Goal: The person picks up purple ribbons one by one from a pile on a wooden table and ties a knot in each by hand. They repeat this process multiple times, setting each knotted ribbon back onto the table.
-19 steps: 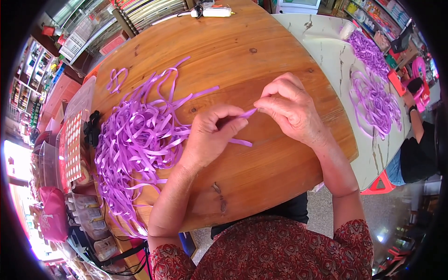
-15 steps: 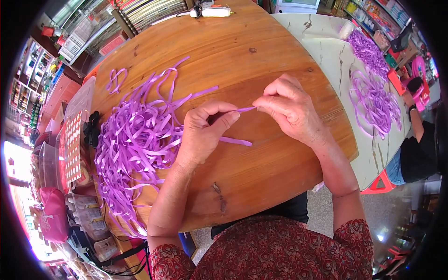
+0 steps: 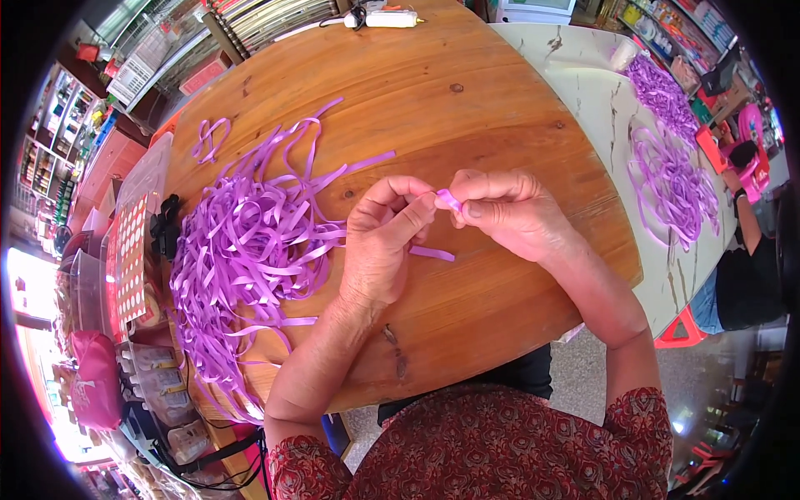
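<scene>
Nearest: a ribbon (image 3: 450,200) is held above the table (image 3: 492,308), to the right of the heap (image 3: 250,233). It is pinched between thumb and forefinger by the left hand (image 3: 390,237) and, just beside that, by the right hand (image 3: 510,212). Whether it is folded or merely bent cannot be told; most of it is covered by fingers.

Handling, as judged: the strip is best steadied by the left pinch while it is shaped by the right. Light pressure is advised; edges should be lined up and any twist turned out before the bend is pressed. Some slack should be left, as the satin may slip.

Farther: a loose end (image 3: 433,253) is seen right of the heap, past the left hand. Well right of the heap, a bundle (image 3: 675,192) is borne by the white table (image 3: 583,75); beyond it, a co-worker's arm (image 3: 750,227) is noted.
</scene>
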`<action>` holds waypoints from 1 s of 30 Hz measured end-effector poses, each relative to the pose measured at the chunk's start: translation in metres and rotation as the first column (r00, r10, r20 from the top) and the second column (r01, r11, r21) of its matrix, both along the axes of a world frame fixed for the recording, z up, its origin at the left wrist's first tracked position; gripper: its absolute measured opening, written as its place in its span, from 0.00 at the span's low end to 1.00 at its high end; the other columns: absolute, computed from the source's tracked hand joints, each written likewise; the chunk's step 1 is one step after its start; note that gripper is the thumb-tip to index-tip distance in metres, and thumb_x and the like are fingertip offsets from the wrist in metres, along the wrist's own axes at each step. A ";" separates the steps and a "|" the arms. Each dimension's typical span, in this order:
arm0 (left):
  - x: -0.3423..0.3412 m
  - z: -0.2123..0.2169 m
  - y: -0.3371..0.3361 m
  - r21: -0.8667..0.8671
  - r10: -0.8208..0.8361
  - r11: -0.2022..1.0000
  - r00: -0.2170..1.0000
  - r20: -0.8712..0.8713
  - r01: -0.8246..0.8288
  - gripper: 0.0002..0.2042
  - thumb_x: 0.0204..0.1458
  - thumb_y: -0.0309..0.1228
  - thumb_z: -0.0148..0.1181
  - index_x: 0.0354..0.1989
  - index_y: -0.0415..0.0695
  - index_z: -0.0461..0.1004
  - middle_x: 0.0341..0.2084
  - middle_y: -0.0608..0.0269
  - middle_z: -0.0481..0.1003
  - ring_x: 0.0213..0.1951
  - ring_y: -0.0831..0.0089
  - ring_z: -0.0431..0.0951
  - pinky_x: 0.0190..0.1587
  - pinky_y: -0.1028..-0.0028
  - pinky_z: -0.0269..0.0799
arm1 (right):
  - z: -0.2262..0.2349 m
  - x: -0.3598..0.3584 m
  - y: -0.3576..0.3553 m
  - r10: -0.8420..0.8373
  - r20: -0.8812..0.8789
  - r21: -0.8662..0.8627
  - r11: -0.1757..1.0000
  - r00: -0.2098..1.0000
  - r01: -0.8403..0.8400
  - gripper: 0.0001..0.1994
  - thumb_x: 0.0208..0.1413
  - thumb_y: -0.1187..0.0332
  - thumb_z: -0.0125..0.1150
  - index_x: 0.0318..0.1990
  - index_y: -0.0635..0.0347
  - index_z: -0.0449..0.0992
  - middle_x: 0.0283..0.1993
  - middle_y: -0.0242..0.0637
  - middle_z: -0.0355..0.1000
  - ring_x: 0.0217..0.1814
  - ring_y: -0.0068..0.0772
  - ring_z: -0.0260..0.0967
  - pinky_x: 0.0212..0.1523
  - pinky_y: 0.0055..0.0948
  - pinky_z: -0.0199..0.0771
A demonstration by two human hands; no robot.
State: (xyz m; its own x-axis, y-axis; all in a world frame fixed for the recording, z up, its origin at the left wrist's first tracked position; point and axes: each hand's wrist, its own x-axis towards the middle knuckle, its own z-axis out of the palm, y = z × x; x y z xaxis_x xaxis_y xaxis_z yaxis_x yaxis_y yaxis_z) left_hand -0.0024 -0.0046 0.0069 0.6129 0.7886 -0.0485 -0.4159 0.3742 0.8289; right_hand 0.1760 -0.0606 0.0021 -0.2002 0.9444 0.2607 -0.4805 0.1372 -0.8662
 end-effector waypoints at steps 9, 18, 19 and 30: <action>0.006 -0.002 -0.013 0.292 0.179 0.943 0.983 -0.037 -0.161 0.07 0.50 0.18 0.59 0.36 0.42 0.76 0.29 0.70 0.73 0.30 0.84 0.68 0.36 0.84 0.65 | 0.010 -0.010 -0.004 -0.383 0.348 0.257 0.917 0.856 0.306 0.13 0.52 0.80 0.58 0.45 0.63 0.77 0.35 0.32 0.70 0.37 0.23 0.66 0.38 0.21 0.66; 0.013 -0.004 -0.022 0.323 0.232 0.927 0.968 -0.098 -0.189 0.06 0.50 0.18 0.59 0.36 0.40 0.76 0.27 0.74 0.69 0.30 0.86 0.64 0.35 0.85 0.63 | 0.010 -0.017 -0.004 -0.828 0.472 0.773 0.554 0.302 0.310 0.13 0.43 0.83 0.64 0.38 0.59 0.77 0.28 0.33 0.71 0.29 0.29 0.67 0.30 0.24 0.67; 0.011 -0.006 -0.020 0.378 0.258 0.905 0.958 -0.125 -0.195 0.06 0.50 0.18 0.59 0.35 0.40 0.76 0.27 0.73 0.69 0.30 0.86 0.64 0.34 0.86 0.62 | 0.010 -0.018 -0.005 -0.841 0.465 0.792 0.534 0.275 0.295 0.13 0.42 0.83 0.65 0.37 0.59 0.77 0.27 0.33 0.70 0.29 0.30 0.67 0.29 0.25 0.67; 0.008 0.004 -0.018 0.246 0.210 0.952 0.974 -0.083 -0.184 0.03 0.53 0.20 0.57 0.34 0.39 0.76 0.27 0.72 0.72 0.33 0.86 0.67 0.39 0.84 0.62 | 0.011 -0.010 -0.003 -0.417 0.502 0.291 0.907 0.758 0.306 0.12 0.50 0.81 0.60 0.43 0.62 0.74 0.33 0.29 0.73 0.40 0.19 0.69 0.40 0.21 0.70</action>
State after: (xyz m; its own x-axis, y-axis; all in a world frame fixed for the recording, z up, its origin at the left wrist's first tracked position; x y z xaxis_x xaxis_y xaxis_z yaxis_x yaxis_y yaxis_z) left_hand 0.0051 -0.0228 0.0108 0.4454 0.8901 0.0962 -0.3654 0.0827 0.9272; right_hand 0.1664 -0.0632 0.0127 -0.0129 0.9222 0.3866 0.1766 0.3827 -0.9069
